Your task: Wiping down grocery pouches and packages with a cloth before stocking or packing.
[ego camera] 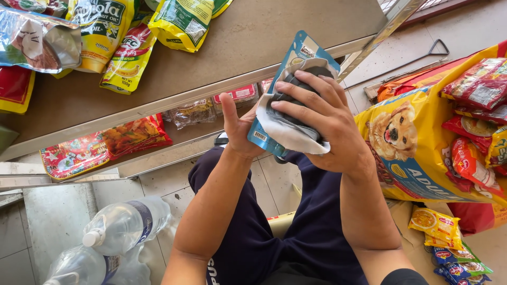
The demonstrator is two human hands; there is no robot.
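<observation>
My left hand [237,126] grips a blue pouch [299,50] from behind, thumb up along its left edge. Over the pouch's front my right hand [319,119] presses a bunched grey and white cloth [288,134]. Both hands are raised in front of a brown shelf [232,47], above my dark blue trousers [311,232]. The cloth and my fingers hide most of the pouch's face.
Yellow, green and silver pouches [103,31] lie on the shelf's left part. Red packets [105,145] rest on the lower shelf. A big yellow pet food bag [409,140] with red sachets [475,84] sits at right. Plastic water bottles [124,224] lie on the floor at lower left.
</observation>
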